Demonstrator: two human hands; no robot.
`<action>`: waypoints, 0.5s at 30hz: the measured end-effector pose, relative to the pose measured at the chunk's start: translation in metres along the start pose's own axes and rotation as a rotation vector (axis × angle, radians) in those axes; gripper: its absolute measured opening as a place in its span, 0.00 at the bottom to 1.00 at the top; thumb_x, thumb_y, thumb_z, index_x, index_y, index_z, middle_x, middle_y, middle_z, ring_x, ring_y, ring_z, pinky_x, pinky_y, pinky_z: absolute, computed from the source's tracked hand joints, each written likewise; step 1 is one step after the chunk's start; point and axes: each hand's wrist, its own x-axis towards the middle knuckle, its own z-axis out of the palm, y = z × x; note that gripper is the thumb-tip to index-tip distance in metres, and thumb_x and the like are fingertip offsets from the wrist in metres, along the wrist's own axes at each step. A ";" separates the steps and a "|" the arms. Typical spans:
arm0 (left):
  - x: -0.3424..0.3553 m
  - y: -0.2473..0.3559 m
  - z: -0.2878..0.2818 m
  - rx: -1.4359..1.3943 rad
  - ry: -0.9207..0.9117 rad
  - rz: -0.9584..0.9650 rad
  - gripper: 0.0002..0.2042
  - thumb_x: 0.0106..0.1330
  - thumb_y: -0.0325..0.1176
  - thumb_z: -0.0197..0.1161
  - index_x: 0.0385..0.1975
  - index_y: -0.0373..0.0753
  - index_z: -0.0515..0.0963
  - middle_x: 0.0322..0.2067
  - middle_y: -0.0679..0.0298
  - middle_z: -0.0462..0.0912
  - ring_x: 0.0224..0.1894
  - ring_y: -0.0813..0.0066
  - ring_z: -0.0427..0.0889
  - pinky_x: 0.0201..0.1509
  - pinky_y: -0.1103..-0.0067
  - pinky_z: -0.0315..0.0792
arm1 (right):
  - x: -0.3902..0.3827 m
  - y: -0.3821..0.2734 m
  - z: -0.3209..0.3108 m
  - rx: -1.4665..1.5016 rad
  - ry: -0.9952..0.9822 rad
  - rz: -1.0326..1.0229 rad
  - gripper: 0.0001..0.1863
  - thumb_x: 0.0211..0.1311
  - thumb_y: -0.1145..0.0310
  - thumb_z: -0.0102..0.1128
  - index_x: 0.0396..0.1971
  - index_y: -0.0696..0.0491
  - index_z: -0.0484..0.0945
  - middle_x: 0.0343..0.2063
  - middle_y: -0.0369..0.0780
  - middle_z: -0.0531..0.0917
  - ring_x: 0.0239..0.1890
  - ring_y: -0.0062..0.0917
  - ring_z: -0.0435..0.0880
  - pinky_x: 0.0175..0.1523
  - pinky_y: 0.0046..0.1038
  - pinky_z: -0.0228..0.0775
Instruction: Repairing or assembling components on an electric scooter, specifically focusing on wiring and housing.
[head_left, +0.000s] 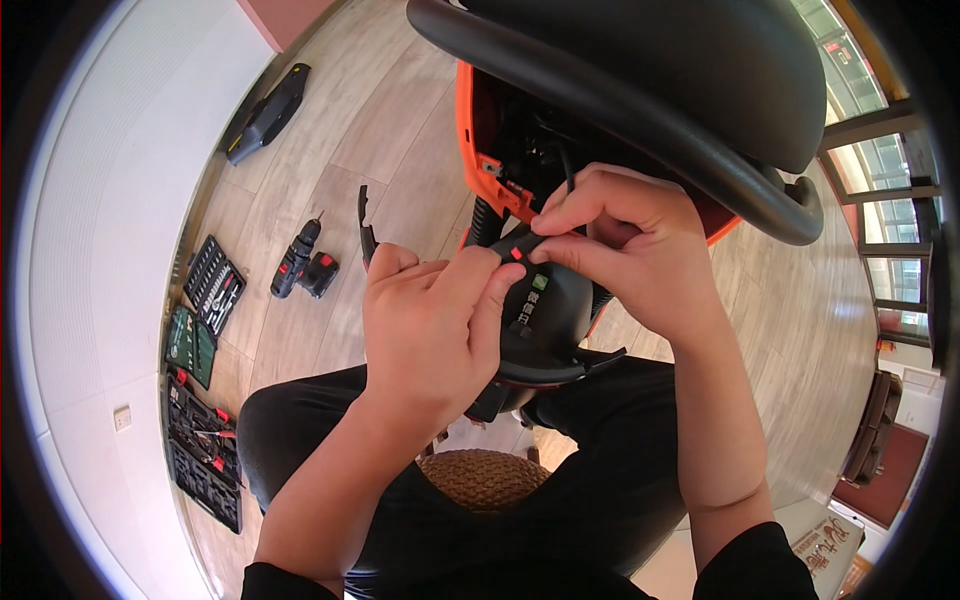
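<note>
A scooter with orange body panels [466, 110] and a long black seat [640, 90] stands in front of me. Close to its orange edge, my left hand [430, 320] is closed, thumb and forefinger pinching a small black part with a red patch [517, 253]. From the other side, my right hand [640, 235] pinches the far end of the same part between thumb and forefinger. Just below lies a smooth black cover [555, 305] with a green and white sticker. Behind the fingers, the dark cavity under the seat shows a black cable. What the part joins to is hidden.
On the wooden floor to the left lie a cordless drill [304, 265], a black elongated part [270, 115], a socket set [215, 285], a green tool case [190, 345] and an open toolbox [203, 450]. A woven seat [485, 480] shows between my legs.
</note>
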 end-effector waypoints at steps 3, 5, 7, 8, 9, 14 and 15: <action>-0.002 0.001 0.001 0.004 -0.008 -0.001 0.05 0.68 0.31 0.67 0.29 0.42 0.81 0.14 0.64 0.73 0.19 0.63 0.64 0.37 0.72 0.59 | 0.000 0.002 -0.001 0.042 -0.034 -0.006 0.10 0.55 0.92 0.66 0.35 0.65 0.84 0.36 0.41 0.83 0.39 0.23 0.87 0.46 0.21 0.83; -0.002 0.002 0.001 -0.002 -0.012 -0.009 0.05 0.68 0.31 0.67 0.29 0.42 0.81 0.14 0.64 0.72 0.19 0.63 0.64 0.37 0.72 0.58 | 0.001 0.006 0.000 0.060 -0.054 -0.018 0.10 0.55 0.92 0.66 0.36 0.65 0.84 0.36 0.42 0.83 0.40 0.24 0.88 0.47 0.22 0.84; -0.003 0.002 0.001 0.002 -0.021 -0.011 0.06 0.69 0.32 0.66 0.28 0.42 0.80 0.13 0.64 0.72 0.18 0.62 0.65 0.37 0.71 0.59 | 0.001 0.012 0.004 0.077 -0.010 -0.124 0.08 0.53 0.81 0.72 0.33 0.57 0.85 0.29 0.33 0.81 0.24 0.12 0.68 0.30 0.18 0.61; -0.003 0.002 0.002 0.005 -0.016 -0.013 0.06 0.69 0.32 0.66 0.28 0.42 0.80 0.13 0.64 0.72 0.18 0.62 0.65 0.37 0.71 0.59 | 0.002 0.006 0.003 0.077 -0.014 -0.128 0.08 0.53 0.81 0.72 0.33 0.57 0.85 0.29 0.33 0.81 0.24 0.12 0.68 0.30 0.18 0.61; -0.002 0.002 0.002 0.010 -0.019 -0.025 0.06 0.69 0.32 0.66 0.28 0.42 0.80 0.13 0.64 0.72 0.17 0.62 0.66 0.37 0.72 0.59 | 0.001 -0.006 0.001 -0.078 0.002 -0.070 0.09 0.53 0.83 0.71 0.34 0.57 0.85 0.30 0.33 0.81 0.24 0.11 0.68 0.29 0.17 0.61; 0.000 0.010 0.000 0.012 -0.003 -0.053 0.07 0.69 0.33 0.66 0.28 0.43 0.80 0.12 0.64 0.72 0.16 0.61 0.69 0.38 0.71 0.61 | -0.002 -0.013 0.004 -0.202 0.255 0.077 0.12 0.52 0.81 0.72 0.37 0.53 0.85 0.30 0.27 0.81 0.21 0.09 0.57 0.27 0.17 0.49; -0.001 0.009 0.000 -0.003 0.006 -0.069 0.07 0.68 0.34 0.67 0.28 0.42 0.81 0.11 0.63 0.72 0.16 0.60 0.70 0.38 0.71 0.61 | -0.003 -0.014 0.004 -0.294 0.292 0.023 0.12 0.53 0.81 0.72 0.38 0.53 0.85 0.31 0.29 0.81 0.22 0.11 0.62 0.28 0.19 0.54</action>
